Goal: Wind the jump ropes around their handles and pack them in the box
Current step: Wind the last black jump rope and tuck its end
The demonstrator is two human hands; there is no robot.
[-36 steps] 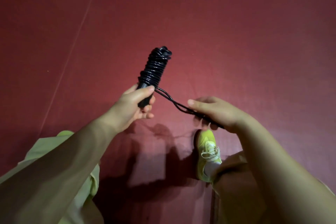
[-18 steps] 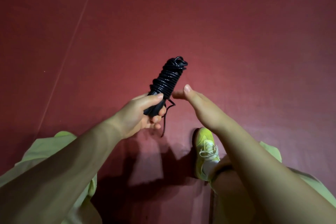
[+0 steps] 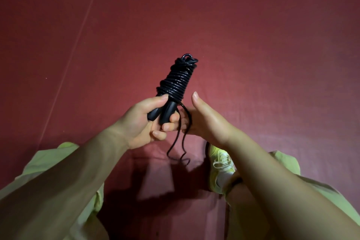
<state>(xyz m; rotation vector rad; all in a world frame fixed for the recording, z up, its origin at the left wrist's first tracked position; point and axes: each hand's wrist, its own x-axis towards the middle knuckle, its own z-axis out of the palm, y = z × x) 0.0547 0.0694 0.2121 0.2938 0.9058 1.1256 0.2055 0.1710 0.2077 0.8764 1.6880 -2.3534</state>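
A black jump rope is coiled tightly round its two black handles, which point up and away from me. My left hand grips the bare lower ends of the handles, thumb on top. A slack loop of the rope's loose end hangs below the coil. My right hand is beside the handles with its thumb straight up. The loose rope lies against its fingers, which are mostly hidden behind my left fingers. No box is in view.
A dark red floor mat fills the view, with a thin seam line running diagonally at the left. My yellow-green shoe rests on the mat under my right forearm. Light green trouser legs show at the bottom corners.
My right hand let go of the taut rope end and came up beside the coil. The loose end now hangs slack. My left hand shifted the bundle to the right and more upright.
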